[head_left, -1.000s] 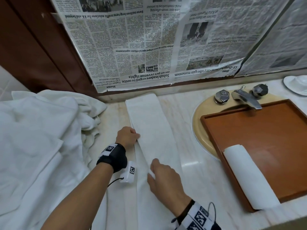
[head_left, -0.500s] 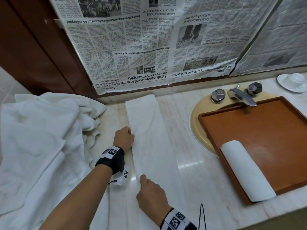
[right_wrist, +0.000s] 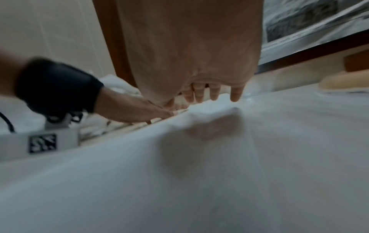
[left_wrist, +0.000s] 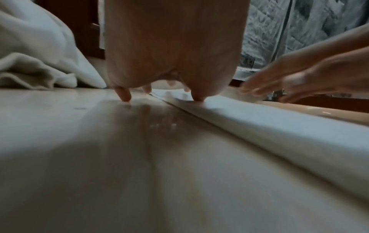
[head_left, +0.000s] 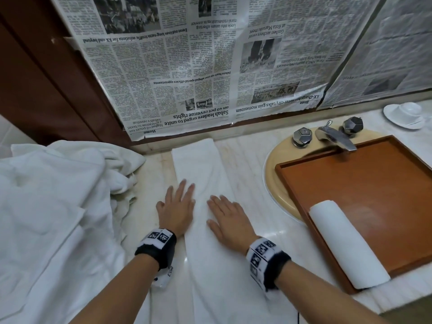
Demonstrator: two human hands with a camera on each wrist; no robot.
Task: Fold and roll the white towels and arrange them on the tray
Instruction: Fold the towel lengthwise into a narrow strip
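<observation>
On the marble counter (head_left: pixel 252 195), a long narrow folded white towel (head_left: pixel 203 174) lies under flat, released fingers (head_left: pixel 184 190).

Two hands show, the left hand (head_left: pixel 178 208) and the right hand (head_left: pixel 228 218), each with one marker-printed wristband (head_left: pixel 157 247) behind it. On the worktop (head_left: pixel 252 183) there is one long folded towel (head_left: pixel 198 164), one heap of loose white towels (head_left: pixel 53 206) whose number cannot be told, one wooden tray (head_left: pixel 364 183) bearing one rolled towel (head_left: pixel 346 244), and one cup on one saucer (head_left: pixel 405 115). The one basin (head_left: pixel 273 169) has one spout (head_left: pixel 334 137) and two faceted knobs (head_left: pixel 302 135), and two sheets of newspaper (head_left: pixel 187 66) hang behind.
</observation>
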